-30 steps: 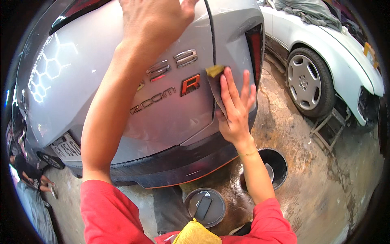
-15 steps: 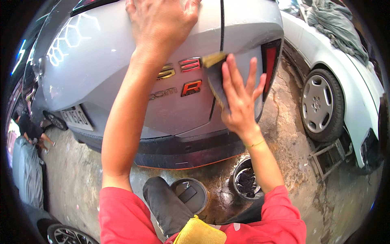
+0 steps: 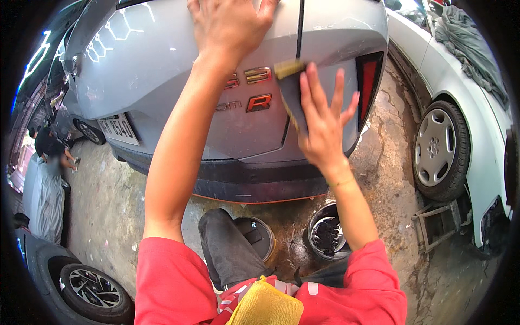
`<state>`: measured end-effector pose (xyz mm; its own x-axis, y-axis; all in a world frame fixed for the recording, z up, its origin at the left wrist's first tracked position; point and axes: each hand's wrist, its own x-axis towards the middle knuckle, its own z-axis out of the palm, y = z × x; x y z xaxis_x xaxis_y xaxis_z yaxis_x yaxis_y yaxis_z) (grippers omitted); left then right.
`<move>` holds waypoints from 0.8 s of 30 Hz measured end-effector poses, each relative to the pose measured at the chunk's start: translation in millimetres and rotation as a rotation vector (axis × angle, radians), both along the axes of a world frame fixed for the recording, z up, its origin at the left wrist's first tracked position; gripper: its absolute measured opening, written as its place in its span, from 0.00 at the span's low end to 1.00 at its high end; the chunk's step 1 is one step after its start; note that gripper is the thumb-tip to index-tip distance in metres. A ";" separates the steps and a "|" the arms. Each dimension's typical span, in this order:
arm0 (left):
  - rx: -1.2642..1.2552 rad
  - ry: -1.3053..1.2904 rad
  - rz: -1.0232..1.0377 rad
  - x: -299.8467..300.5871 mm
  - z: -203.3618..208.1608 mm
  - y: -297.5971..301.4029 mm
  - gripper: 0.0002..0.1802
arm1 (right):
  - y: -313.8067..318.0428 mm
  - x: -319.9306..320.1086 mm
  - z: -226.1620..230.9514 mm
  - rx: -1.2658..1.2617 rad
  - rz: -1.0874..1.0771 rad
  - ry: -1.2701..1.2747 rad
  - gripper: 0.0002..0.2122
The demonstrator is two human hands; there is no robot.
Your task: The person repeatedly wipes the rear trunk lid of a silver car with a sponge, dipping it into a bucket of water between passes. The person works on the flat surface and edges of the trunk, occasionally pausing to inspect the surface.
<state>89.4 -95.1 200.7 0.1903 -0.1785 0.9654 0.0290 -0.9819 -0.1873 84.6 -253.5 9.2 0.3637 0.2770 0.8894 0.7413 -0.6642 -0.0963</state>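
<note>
My left hand (image 3: pixel 230 26) lies with spread fingers on the upper part of a silver car's tailgate (image 3: pixel 238 132). Its fingertips are cut off by the top edge of the picture. Lower and to the right, my right hand (image 3: pixel 325 122) presses a folded grey cloth (image 3: pixel 291 95) with a yellow edge against the panel. The fingers are stretched over the cloth, and my thumb is hidden. Just left of the cloth are the shiny badge letters (image 3: pixel 258 76), with a red-orange letter badge (image 3: pixel 259 103) below. The red tail light (image 3: pixel 369 84) is right of this hand.
A dark lidded bucket (image 3: pixel 260 230) and an open bucket with dark contents (image 3: pixel 328 238) stand below the bumper (image 3: pixel 244 179). At right is a white car (image 3: pixel 476 135) beside a metal stand (image 3: pixel 437 225). A yellow cloth (image 3: pixel 265 306) lies at my front. Another person (image 3: pixel 51 143) is far left.
The whole view has shifted and tilted a little, showing more of the left side. My right hand and the cloth stay beside the badges; my left hand remains on the tailgate.
</note>
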 end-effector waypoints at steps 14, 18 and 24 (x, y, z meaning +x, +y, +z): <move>-0.022 -0.011 0.014 4.0 -1.1 -5.6 0.29 | 1.9 -16.0 -56.7 0.082 0.053 0.120 0.40; 0.002 -0.006 0.056 1.6 -2.3 -0.7 0.28 | 12.2 1.2 10.9 0.138 0.028 -0.003 0.40; -0.016 0.000 0.025 -1.4 -3.0 -7.8 0.28 | -13.2 -1.8 -57.4 -0.082 -0.078 0.050 0.36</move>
